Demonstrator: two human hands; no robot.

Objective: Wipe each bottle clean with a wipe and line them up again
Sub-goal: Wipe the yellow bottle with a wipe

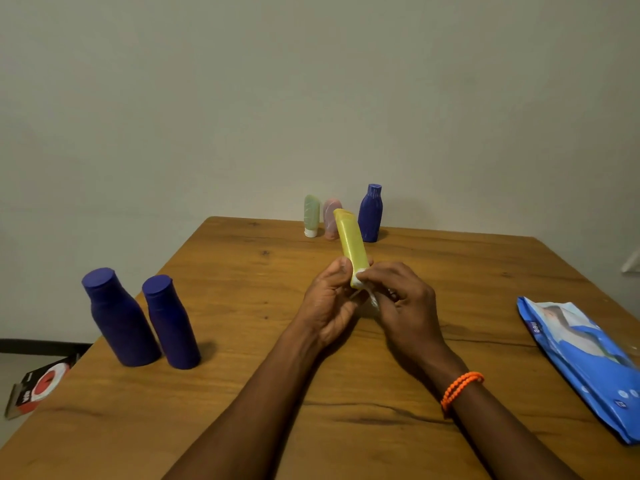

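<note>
A red, white and black card (43, 386) lies on the floor off the left edge of the wooden bench (242, 393), its small print too blurred to read. Two dark blue bottles (119, 317) stand upright side by side near the bench's left edge, their surfaces plain from this angle. At the far edge, a green tube (311, 216) and a pink tube (330, 220) stand on their caps beside a smaller dark blue bottle (370, 213); no writing can be made out on any of them. Above the middle of the bench, a yellow bottle (351, 244) tilts up and away, partly hiding the pink tube behind it. The left hand (329, 306) grips the bottle's near end, thumb curled against its side. The right hand (403, 303), with an orange beaded bracelet (460, 389) at the wrist, has its fingers curled around a white wipe (372, 299) pressed to that same end. A blue wipes packet (581, 362) lies flat near the right edge, its short white lettering illegible.
</note>
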